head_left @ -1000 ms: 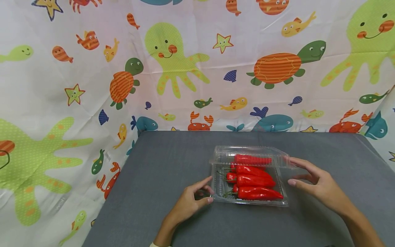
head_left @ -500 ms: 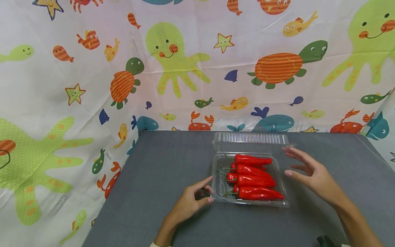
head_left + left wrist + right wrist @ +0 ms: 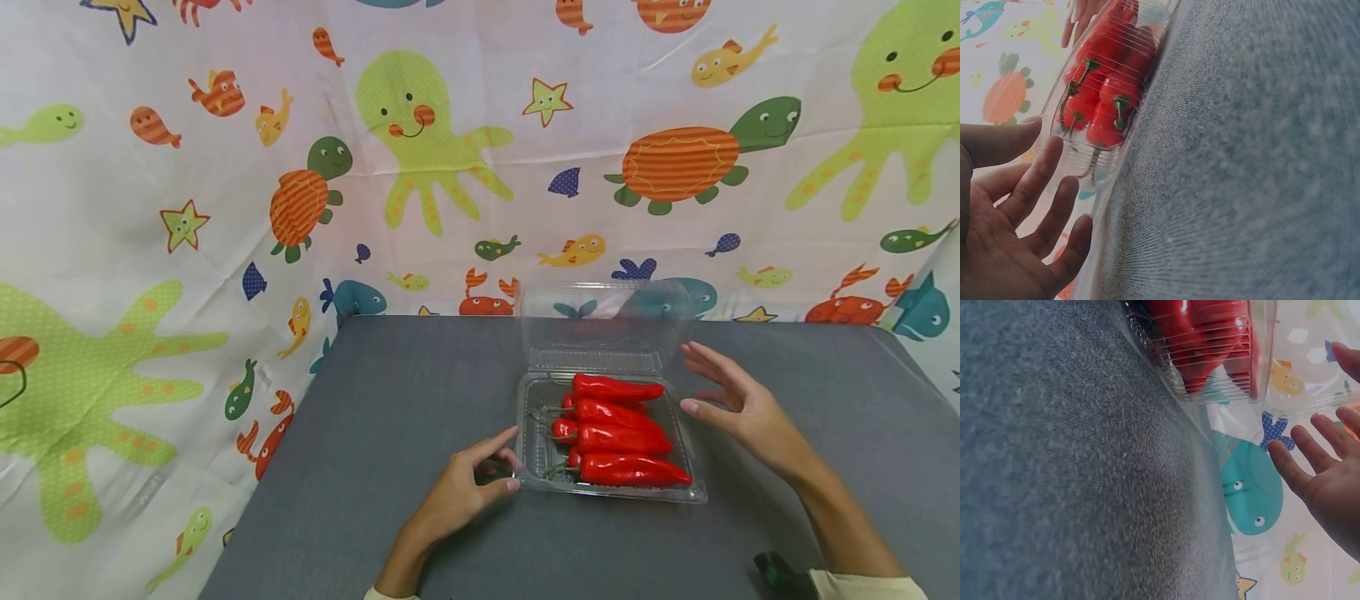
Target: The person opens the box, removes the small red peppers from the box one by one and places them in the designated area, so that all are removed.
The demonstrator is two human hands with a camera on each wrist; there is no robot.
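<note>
A clear plastic clamshell box (image 3: 532, 467) lies on the grey table with several red peppers (image 3: 626, 437) inside, their green stems toward the left. Its transparent lid (image 3: 577, 360) stands raised at the back, hinged to the far edge. At the box's left side is my left hand (image 3: 465, 492), fingertips at the rim; whether they touch it I cannot tell. In the left wrist view its fingers (image 3: 1054, 212) are spread and loosely bent. My right hand (image 3: 750, 417) hovers at the right of the box near the lid, fingers loosely extended, apparently holding nothing.
The grey table (image 3: 390, 400) extends on both sides of the box. A white curtain (image 3: 465, 83) printed with sea animals hangs behind and to the left. A dark object (image 3: 780, 575), partly cut off, is by the right sleeve (image 3: 862, 586).
The lid has swung up and back from over the peppers to standing open. My right hand has moved slightly up and left, away from the lid's edge. The left hand has stayed put.
</note>
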